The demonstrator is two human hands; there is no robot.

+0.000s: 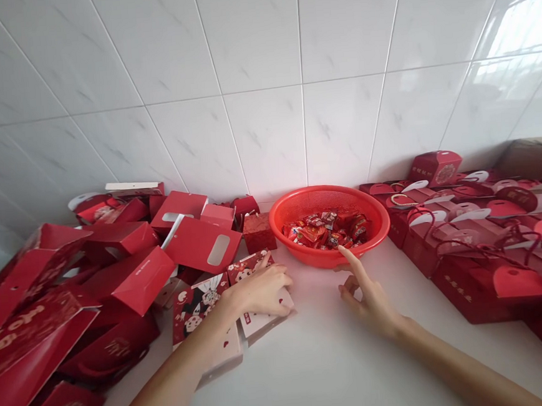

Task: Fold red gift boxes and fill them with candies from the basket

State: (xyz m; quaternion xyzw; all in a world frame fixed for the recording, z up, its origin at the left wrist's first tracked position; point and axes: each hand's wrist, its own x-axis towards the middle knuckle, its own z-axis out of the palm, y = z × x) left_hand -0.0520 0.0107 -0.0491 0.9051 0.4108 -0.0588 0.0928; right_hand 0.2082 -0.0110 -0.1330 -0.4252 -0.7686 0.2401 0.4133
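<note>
My left hand (262, 291) lies across a red and white cartoon-printed paper box (254, 319), its fingers bent over the box's right side. Just left of it is a second printed box (222, 349) with cartoon figures, partly covered by my left wrist and forearm. My right hand (367, 298) is held in front of a red plastic basket (334, 257), holding nothing. Its index finger points at the basket's front rim, while the thumb and other fingers are loosely bent and apart. Red-wrapped candies (327, 228) lie inside the basket.
Red paper boxes (131, 276) are heaped on the left, some with cut-out windows. On the right stand rows of red boxes (474, 274) with cord handles. A small red box (259, 231) touches the basket's left side. Behind everything rises a white tiled wall (265, 134).
</note>
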